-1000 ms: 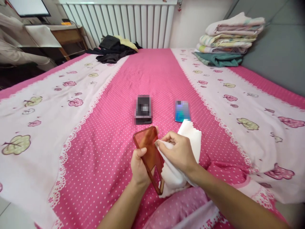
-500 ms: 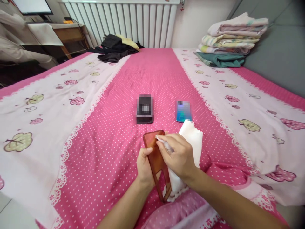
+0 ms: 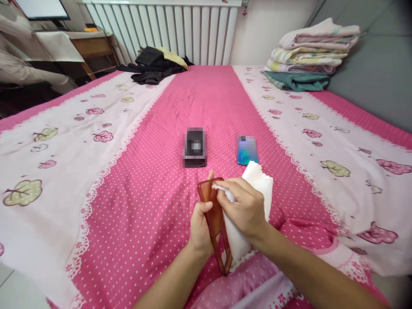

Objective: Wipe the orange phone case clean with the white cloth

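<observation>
My left hand (image 3: 201, 227) is closed on the left side of an amber see-through phone case (image 3: 215, 216), its thumb over the edge and a fingertip showing past the top. The case is tilted, with a large cut-out at its lower end. My right hand (image 3: 246, 204) pinches a crumpled white tissue (image 3: 229, 194) against the upper part of the case. Beneath that hand lies a larger folded white tissue or cloth (image 3: 264, 189), partly hidden by the hand and the case.
A blue phone (image 3: 247, 150) and a dark, blurred boxy object (image 3: 195, 147) lie ahead on the pink dotted bedspread (image 3: 206, 103). Dark clothes (image 3: 152, 64) are heaped at the far edge. Folded bedding (image 3: 309, 56) is stacked at the far right. A person's sleeve (image 3: 16, 51) shows far left.
My left hand and the phone case have shifted slightly right, and the case is turned more edge-on. My right hand has moved slightly right with the tissue still pinched.
</observation>
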Tool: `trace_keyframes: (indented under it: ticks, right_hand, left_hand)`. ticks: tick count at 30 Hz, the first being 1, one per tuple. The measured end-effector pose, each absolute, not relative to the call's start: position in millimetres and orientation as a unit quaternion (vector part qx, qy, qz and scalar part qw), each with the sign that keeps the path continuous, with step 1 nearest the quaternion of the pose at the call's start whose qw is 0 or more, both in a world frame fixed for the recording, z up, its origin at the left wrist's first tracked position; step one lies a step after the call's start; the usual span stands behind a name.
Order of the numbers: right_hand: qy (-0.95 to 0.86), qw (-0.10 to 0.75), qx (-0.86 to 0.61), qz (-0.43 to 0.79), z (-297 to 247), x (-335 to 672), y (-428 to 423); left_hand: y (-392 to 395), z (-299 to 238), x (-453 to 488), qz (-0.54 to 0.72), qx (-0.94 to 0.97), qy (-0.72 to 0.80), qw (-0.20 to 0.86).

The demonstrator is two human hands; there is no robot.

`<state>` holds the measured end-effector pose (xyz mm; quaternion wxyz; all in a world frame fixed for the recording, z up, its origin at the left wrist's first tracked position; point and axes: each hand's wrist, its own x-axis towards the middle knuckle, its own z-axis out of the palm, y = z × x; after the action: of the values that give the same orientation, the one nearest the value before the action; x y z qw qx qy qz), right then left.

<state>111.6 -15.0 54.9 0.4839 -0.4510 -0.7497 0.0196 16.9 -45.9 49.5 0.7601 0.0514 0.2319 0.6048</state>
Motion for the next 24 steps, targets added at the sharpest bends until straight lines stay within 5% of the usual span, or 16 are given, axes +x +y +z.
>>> trace_keyframes:
  ticks: [12,24]
  right_hand:
    - [-0.717,0.45,-0.529,-0.064,58.5,118.4,-8.3]
    - [-0.707,0.471,-0.47,0.238,55.1,109.2,-23.4]
  left_hand:
    - [-49.9,49.6,22.9,0.621,0.102,0.242,0.738]
    - [-49.7,46.1,20.9,0.607,0.084,0.29,0.735]
